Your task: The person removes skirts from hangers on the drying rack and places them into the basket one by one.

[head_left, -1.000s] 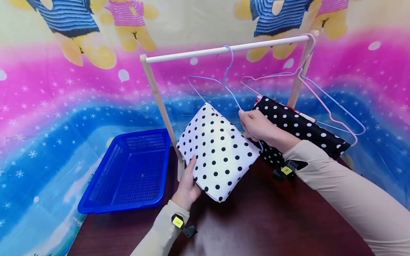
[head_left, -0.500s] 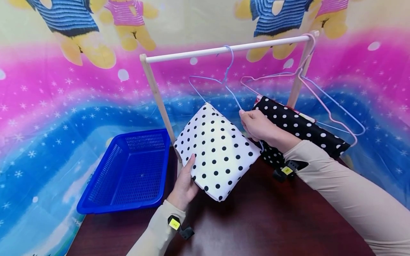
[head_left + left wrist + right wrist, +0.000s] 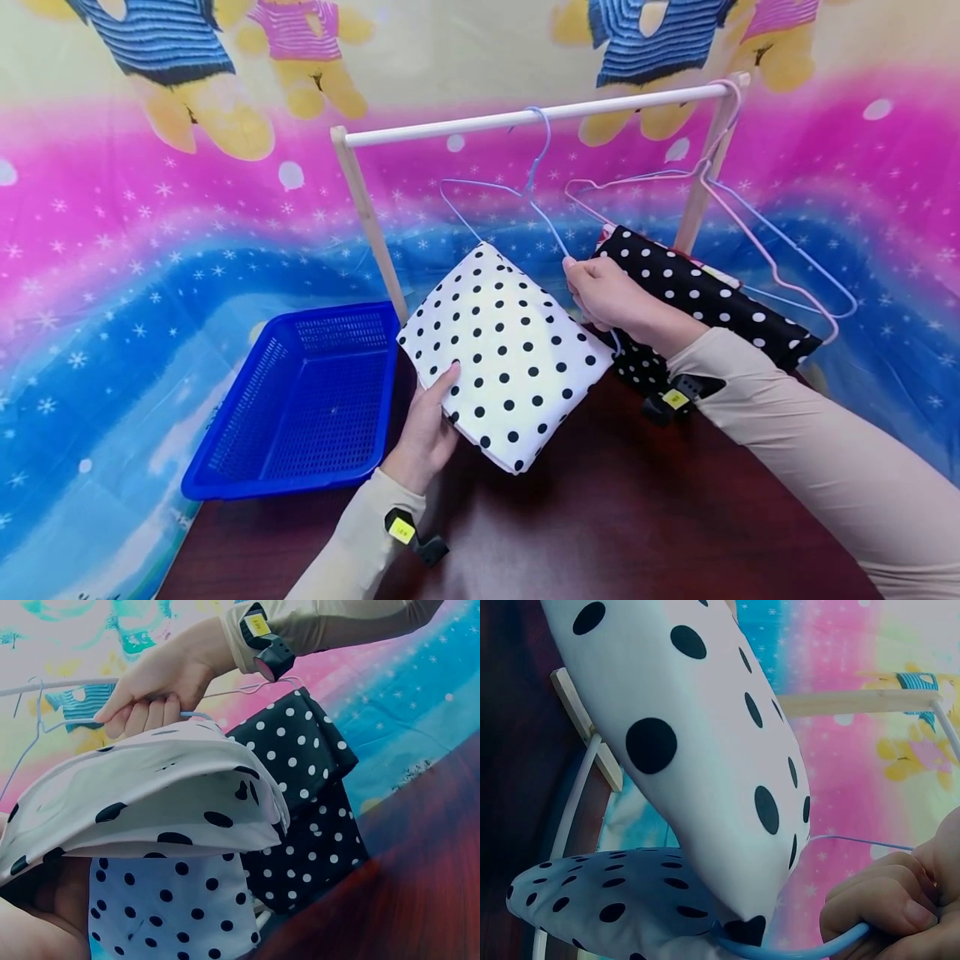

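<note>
A folded white cloth with black dots (image 3: pixel 502 358) hangs over a light blue wire hanger (image 3: pixel 551 225) hooked on the rack's bar. My left hand (image 3: pixel 423 437) holds the cloth's lower left edge, thumb on the front and fingers hidden behind. The right hand (image 3: pixel 611 296) grips the hanger's right side; in the right wrist view its curled fingers (image 3: pixel 885 900) wrap the blue wire (image 3: pixel 802 951). Seen from the left wrist, the front flap (image 3: pixel 135 802) is lifted outward while a back layer (image 3: pixel 172 907) hangs beneath.
Right of my hands, a black cloth with white dots (image 3: pixel 675 283) hangs on a pink hanger (image 3: pixel 765 242), another blue hanger (image 3: pixel 806 250) behind it. A blue plastic basket (image 3: pixel 300 483) stands left of the wooden rack (image 3: pixel 367 217) on the dark red table (image 3: pixel 600 517).
My left hand has shifted left and slightly down, drawing the white cloth's left edge outward so it looks wider. The right hand keeps its grip on the hanger.
</note>
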{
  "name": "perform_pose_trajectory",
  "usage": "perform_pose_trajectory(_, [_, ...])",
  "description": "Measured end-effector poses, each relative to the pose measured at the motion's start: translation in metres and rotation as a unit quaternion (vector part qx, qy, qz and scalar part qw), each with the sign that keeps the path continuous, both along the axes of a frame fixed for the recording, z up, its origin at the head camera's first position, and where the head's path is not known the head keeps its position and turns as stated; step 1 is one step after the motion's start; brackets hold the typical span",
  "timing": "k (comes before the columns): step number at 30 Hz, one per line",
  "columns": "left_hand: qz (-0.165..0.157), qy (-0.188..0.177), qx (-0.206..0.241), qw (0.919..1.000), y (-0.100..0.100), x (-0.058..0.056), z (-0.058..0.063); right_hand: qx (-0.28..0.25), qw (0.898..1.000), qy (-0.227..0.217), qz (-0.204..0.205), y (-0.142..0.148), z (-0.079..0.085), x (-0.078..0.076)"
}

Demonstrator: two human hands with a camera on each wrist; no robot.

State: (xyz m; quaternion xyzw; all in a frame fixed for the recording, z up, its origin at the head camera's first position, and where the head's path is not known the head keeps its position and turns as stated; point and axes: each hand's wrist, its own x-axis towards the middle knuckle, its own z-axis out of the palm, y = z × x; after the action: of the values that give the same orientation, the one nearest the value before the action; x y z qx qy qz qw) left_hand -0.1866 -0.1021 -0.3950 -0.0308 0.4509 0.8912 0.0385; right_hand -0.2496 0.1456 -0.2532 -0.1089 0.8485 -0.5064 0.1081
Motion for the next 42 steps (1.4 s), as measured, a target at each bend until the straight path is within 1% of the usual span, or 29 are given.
perform_pose_trajectory(3, [-0.003, 0.005, -0.016, 0.9999, -0.001, 0.002, 0.003, 0.0, 1.0, -0.001, 0.001, 0.001, 0.0, 0.0])
perform_pose_trajectory(10, [-0.02, 0.005, -0.048, 0.9986, -0.003, 0.004, 0.007, 0.026, 1.0, 0.008, 0.008, 0.005, 0.002, -0.001])
perform_pose_trajectory(14, [-0.021, 0.01, -0.061, 0.9979, -0.004, 0.005, 0.009, 0.033, 0.999, 0.012, 0.013, 0.007, 0.003, -0.002])
perform_pose_trajectory(20, [-0.02, 0.014, -0.063, 0.9977, -0.004, 0.007, 0.012, 0.037, 0.999, 0.015, 0.012, 0.008, 0.004, -0.002])
perform_pose_trajectory(25, [-0.016, 0.019, -0.066, 0.9975, -0.005, 0.009, 0.014, 0.055, 0.998, 0.028, 0.014, 0.012, 0.003, -0.004])
perform_pose_trajectory(31, [-0.009, 0.021, -0.073, 0.997, -0.006, 0.008, 0.017, 0.074, 0.996, 0.043, -0.003, 0.016, 0.003, -0.005])
perform_pose_trajectory(36, [-0.006, 0.016, -0.077, 0.9969, -0.006, 0.009, 0.019, 0.079, 0.996, 0.047, -0.008, 0.018, 0.005, -0.004])
perform_pose_trajectory(42, [-0.006, 0.018, -0.079, 0.9967, -0.007, 0.012, 0.02, 0.081, 0.996, 0.04, -0.012, 0.019, 0.006, -0.004])
